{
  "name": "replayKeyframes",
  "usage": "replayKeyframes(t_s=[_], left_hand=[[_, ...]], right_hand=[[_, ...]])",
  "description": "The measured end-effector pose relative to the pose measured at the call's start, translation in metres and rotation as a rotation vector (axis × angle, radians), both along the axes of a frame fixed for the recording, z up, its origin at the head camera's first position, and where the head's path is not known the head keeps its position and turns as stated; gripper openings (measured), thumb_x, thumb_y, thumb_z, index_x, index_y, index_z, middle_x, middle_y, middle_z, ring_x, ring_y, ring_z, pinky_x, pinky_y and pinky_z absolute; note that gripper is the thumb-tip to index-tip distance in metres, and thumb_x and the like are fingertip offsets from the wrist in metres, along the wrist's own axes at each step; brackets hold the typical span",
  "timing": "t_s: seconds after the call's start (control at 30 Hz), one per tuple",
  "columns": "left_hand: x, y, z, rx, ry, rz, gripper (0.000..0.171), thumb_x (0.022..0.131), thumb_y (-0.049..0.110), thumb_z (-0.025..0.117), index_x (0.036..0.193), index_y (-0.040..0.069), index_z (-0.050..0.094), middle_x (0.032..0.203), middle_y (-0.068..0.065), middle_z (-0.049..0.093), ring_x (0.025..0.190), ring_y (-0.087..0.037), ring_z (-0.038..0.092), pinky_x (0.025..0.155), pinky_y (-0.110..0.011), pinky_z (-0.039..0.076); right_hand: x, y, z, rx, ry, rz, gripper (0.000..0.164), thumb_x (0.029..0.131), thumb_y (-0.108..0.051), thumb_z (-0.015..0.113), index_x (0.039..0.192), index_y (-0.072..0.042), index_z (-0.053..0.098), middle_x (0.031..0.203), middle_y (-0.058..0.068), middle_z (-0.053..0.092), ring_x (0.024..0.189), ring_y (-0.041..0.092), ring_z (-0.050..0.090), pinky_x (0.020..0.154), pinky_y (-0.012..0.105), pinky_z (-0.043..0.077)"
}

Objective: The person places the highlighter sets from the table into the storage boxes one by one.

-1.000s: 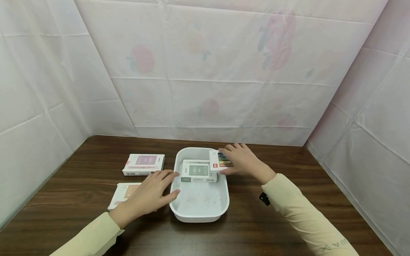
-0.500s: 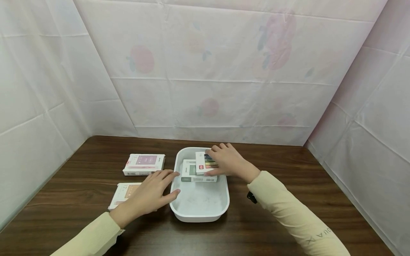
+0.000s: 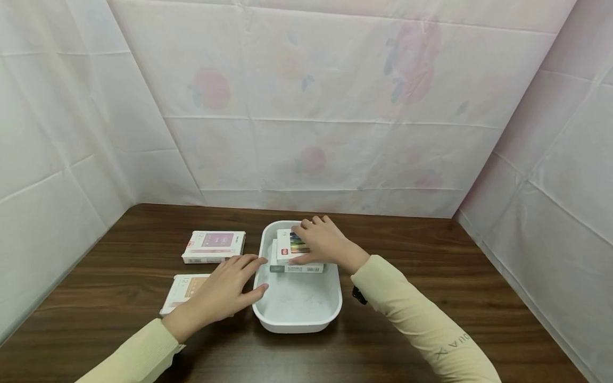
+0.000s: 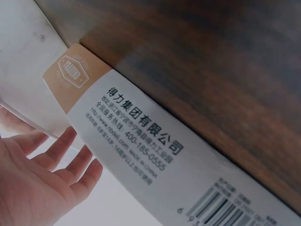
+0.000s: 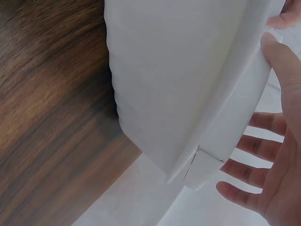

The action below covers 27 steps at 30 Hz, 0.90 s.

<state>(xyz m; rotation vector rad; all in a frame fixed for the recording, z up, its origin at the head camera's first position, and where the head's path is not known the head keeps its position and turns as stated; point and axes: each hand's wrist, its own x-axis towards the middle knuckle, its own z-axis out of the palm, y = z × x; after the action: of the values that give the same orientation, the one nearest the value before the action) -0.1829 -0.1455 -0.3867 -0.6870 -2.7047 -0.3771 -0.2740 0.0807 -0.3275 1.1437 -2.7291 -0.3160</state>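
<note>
My right hand [image 3: 325, 242] grips a small white box with a panel of coloured sticks [image 3: 285, 248], thumb on the near edge and fingers over the far one. Beneath it lies a green-labelled white box [image 3: 297, 269], mostly covered, inside the white tray [image 3: 299, 324]. In the right wrist view, the held box's plain white side [image 5: 230, 122] shows along the tray's rim. My left hand [image 3: 222, 287] has its fingers spread, tips at the tray's left rim. Under that wrist lies an orange-labelled box [image 3: 184, 291], whose printed side [image 4: 127, 127] fills much of the left wrist view.
A purple-labelled white box [image 3: 215, 246] lies on the dark wooden table [image 3: 421, 255] left of the tray. Pale cloth with faded fruit prints [image 3: 311, 133] hangs behind the table and on both sides.
My right hand has carried the box with coloured sticks leftward and slightly down, from the tray's right edge onto the area over the green-labelled box. My left hand has stayed put.
</note>
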Motion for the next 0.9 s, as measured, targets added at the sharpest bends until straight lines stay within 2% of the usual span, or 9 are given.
replayKeyframes(t_s=[0.23, 0.43, 0.9], left_hand=[[0.000, 0.000, 0.000, -0.004, 0.011, 0.000, 0.050, 0.085, 0.046, 0.055, 0.124, 0.016, 0.054, 0.119, -0.008, 0.056, 0.109, -0.030, 0.054, 0.089, -0.050, 0.041], [0.000, 0.000, 0.000, -0.003, 0.014, -0.003, 0.050, 0.084, 0.046, 0.055, 0.124, 0.016, 0.054, 0.119, -0.007, 0.056, 0.108, -0.029, 0.054, 0.088, -0.049, 0.042], [0.001, 0.000, 0.000, -0.004, 0.017, -0.001, 0.049, 0.085, 0.045, 0.055, 0.124, 0.015, 0.054, 0.119, -0.008, 0.056, 0.110, -0.029, 0.053, 0.089, -0.049, 0.041]], right_hand=[[-0.002, -0.008, -0.004, 0.004, -0.019, -0.025, 0.077, 0.074, -0.071, 0.052, 0.131, -0.019, 0.048, 0.121, 0.003, 0.056, 0.105, 0.024, 0.052, 0.092, 0.041, 0.040], [-0.006, -0.014, -0.014, 0.018, -0.042, -0.059, 0.079, 0.073, -0.072, 0.052, 0.131, -0.019, 0.047, 0.121, 0.003, 0.056, 0.108, 0.024, 0.052, 0.092, 0.040, 0.040], [-0.013, -0.016, -0.031, 0.042, -0.030, -0.091, 0.080, 0.073, -0.074, 0.047, 0.132, -0.021, 0.046, 0.121, 0.004, 0.055, 0.107, 0.024, 0.055, 0.092, 0.042, 0.043]])
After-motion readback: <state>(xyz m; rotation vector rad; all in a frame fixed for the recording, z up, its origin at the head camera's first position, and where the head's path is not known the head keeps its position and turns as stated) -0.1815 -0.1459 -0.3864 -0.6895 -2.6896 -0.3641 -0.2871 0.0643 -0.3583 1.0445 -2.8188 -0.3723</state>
